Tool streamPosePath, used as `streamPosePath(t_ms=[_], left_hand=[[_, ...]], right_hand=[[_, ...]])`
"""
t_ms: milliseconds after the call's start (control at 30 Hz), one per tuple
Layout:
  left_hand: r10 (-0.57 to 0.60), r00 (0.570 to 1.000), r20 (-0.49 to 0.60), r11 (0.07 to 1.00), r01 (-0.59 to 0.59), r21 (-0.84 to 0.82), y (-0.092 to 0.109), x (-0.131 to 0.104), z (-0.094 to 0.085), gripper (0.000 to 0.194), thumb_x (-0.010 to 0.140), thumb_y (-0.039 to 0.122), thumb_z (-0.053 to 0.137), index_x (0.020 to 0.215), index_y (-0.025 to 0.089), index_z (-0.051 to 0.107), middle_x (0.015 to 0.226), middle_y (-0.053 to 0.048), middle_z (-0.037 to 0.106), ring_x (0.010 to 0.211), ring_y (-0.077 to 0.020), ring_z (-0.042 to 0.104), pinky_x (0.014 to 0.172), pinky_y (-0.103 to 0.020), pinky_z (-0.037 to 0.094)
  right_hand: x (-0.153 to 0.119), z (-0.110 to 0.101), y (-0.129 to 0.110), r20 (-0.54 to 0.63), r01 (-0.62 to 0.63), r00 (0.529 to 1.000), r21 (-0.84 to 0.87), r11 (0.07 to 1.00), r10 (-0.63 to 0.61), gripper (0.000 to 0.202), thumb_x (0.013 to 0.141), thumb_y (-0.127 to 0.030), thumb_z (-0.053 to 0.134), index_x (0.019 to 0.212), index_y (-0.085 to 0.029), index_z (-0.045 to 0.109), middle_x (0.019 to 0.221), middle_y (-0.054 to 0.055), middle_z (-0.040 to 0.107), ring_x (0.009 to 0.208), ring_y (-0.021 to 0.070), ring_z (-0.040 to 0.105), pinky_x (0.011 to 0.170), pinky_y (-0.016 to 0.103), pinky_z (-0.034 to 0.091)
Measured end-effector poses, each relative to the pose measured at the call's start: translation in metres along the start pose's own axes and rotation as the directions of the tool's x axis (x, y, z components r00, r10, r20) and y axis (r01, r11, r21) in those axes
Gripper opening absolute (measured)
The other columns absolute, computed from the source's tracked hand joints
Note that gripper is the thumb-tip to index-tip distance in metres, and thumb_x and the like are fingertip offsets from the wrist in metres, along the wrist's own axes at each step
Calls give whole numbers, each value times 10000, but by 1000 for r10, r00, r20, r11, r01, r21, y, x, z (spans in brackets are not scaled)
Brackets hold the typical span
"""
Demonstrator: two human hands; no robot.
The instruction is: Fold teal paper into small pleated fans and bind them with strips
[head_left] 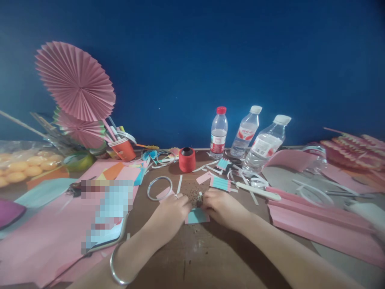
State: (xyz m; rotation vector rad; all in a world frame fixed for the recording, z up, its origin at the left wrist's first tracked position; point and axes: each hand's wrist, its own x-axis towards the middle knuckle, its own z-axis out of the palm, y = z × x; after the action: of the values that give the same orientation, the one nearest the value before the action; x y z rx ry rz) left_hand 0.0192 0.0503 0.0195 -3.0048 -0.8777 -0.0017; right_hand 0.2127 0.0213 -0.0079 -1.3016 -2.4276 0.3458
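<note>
While working at the middle of the desk, well short of its far edge, touching a small light-blue card with pink ends: left hand at its left end, right hand at its right. Have fingers bent inward on both, tips partly hidden; cannot say whether pinching the card or only pressing its far corners. Wearing a silver bracelet and a finger ring on the left.

Between the hands, just beyond the card, see dark crumbs and a tiny white piece. Beyond the left, see a silvery hoop; beyond the right, a blue-and-pink striped piece, with a pale flat stick to its right. Near the far edge, find a red container and, farther right, three clear bottles. Toward the far left corner, see an orange cup beside a big pleated pink fan. Leftward, make out a blurred phone on pink paper; rightward, folded pink sheets.
</note>
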Motion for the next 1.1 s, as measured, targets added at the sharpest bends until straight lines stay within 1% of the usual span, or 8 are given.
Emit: streamPosePath(t_ms=[67, 133, 300, 467, 667, 800, 900, 1100], left_hand=[[36, 999, 17, 998, -36, 48, 3, -1, -4, 204, 849, 112, 408, 760, 156, 587, 766, -52, 573, 749, -206, 530, 674, -336, 394], [26, 999, 27, 997, -28, 68, 5, -1, -6, 183, 848, 152, 435, 754, 152, 592, 767, -58, 579, 748, -216, 539, 667, -344, 397], [-42, 997, 60, 999, 43, -9, 4, -2, -4, 160, 838, 203, 476, 744, 165, 601, 774, -45, 584, 738, -211, 556, 649, -334, 399], [-33, 998, 58, 998, 35, -43, 3, -2, -3, 174, 849, 173, 441, 761, 164, 591, 768, -41, 586, 729, -194, 552, 650, -318, 395], [-52, 999, -7, 998, 53, 28, 2, 0, 0, 183, 850, 130, 416, 776, 164, 579, 783, -41, 575, 726, -197, 536, 661, -332, 395], [45, 999, 25, 993, -47, 105, 4, -1, 0, 191, 818, 61, 431, 788, 151, 596, 783, -52, 579, 752, -208, 528, 669, -333, 401], [74, 995, 67, 988, -82, 127, 5, -3, 0, 194, 815, 83, 448, 749, 147, 618, 767, -64, 585, 749, -215, 530, 667, -336, 400], [-30, 996, 83, 999, 27, 46, 4, -3, 1, 245, 861, 173, 418, 739, 157, 630, 757, -56, 582, 720, -190, 548, 659, -310, 403]], right_hand=[[-1, -3, -4, 41, 23, 999, -71, 997, -20, 135, 766, -85, 521, 689, -156, 607, 756, 43, 594, 781, 159, 515, 703, 257, 387], [-2, -5, -8, 74, 30, 997, -132, 991, -20, 133, 782, -113, 511, 689, -145, 601, 753, 57, 595, 779, 169, 515, 704, 268, 384], [-2, -7, -10, 112, -2, 994, -151, 988, 19, 147, 805, -148, 501, 710, -152, 614, 739, 54, 608, 747, 167, 523, 670, 266, 373], [-3, -4, -9, 94, -7, 995, -149, 989, 21, 104, 799, -149, 513, 766, -167, 610, 744, 32, 616, 737, 160, 528, 647, 258, 360], [0, 2, -8, 9, 35, 999, -302, 953, -34, 113, 815, -133, 505, 723, -153, 567, 757, 39, 589, 760, 171, 502, 673, 278, 351], [-2, 0, -11, 72, 107, 993, -319, 942, -88, 113, 807, -133, 517, 711, -158, 571, 744, 32, 587, 728, 168, 498, 622, 272, 349], [-3, -3, -17, 117, 116, 990, -326, 938, -82, 122, 802, -162, 527, 696, -155, 587, 725, 36, 593, 720, 178, 511, 591, 269, 352], [-3, -6, -20, 113, 43, 994, -298, 954, -10, 122, 806, -148, 516, 714, -150, 596, 740, 38, 613, 732, 179, 544, 613, 262, 368]])
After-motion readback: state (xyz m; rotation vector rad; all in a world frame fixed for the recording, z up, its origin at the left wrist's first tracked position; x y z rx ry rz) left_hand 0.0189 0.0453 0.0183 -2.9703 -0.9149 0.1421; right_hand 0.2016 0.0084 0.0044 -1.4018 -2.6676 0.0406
